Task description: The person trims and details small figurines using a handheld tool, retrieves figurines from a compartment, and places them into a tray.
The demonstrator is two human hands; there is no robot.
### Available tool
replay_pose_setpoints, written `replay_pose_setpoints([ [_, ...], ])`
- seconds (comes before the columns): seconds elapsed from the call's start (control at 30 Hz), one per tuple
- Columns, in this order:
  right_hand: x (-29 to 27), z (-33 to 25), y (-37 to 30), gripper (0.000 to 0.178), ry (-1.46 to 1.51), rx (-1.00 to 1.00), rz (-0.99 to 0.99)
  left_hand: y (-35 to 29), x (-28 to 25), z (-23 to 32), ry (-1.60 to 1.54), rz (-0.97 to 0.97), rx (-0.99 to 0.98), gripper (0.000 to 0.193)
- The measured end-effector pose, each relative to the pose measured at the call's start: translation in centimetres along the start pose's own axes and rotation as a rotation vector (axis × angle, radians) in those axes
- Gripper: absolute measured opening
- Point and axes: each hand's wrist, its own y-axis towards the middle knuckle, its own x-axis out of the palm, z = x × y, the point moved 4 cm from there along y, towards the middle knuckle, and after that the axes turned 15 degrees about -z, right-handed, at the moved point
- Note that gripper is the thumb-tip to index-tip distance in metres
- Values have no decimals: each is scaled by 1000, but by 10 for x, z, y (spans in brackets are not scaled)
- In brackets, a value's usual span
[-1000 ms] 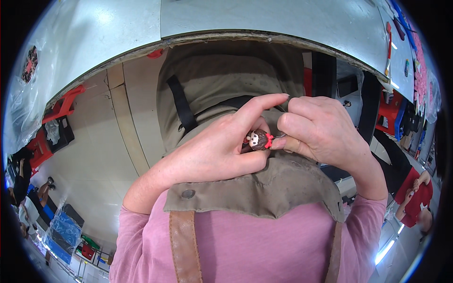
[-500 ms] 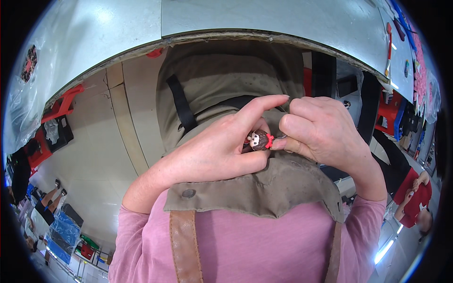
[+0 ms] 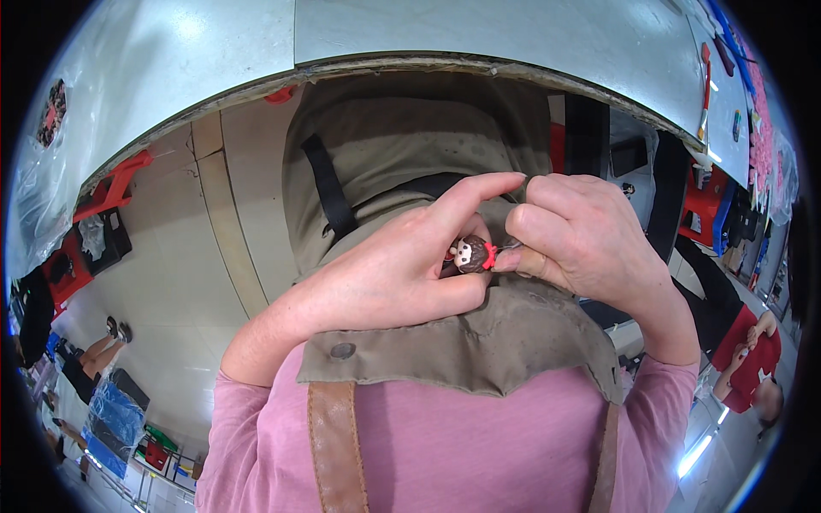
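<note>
A small doll figurine (image 3: 473,254) with brown hair, a pale face and a red bow lies between my two hands, just above the apron. My left hand (image 3: 428,256) is curled round its body, with the thumb below and the index finger stretched toward the right hand. The lower body of the figurine is hidden in that grip. At the red bow, the fingertips of my right hand (image 3: 573,231) are pinched together. Whether they hold something small there cannot be made out. An olive-brown apron (image 3: 402,350) covers my lap.
Ahead runs a grey worktable (image 3: 479,30) with a worn edge. Brushes (image 3: 705,90) and pink material (image 3: 761,137) lie at its right end, clear plastic (image 3: 43,188) at its left. Red stools (image 3: 115,184) stand left. A person in red (image 3: 753,359) sits at right; others are far left.
My hands and the figurine stay almost still. At the far left, a person's legs and feet have shifted slightly to the right.
</note>
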Motion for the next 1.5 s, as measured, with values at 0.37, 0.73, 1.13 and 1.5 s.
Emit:
replay_pose_setpoints([
  [0.37,13,8,-9,39,-7,-17,9,10,9,-16,15,4,30,76],
  [0.73,11,16,-27,25,146,68,-5,14,14,-19,-34,-14,-13,79],
  [1.13,18,7,-36,41,214,8,33,19,17,-17,-11,-9,-2,75],
  [1.5,19,3,-36,38,181,51,-40,19,18,-14,47,14,-18,76],
])
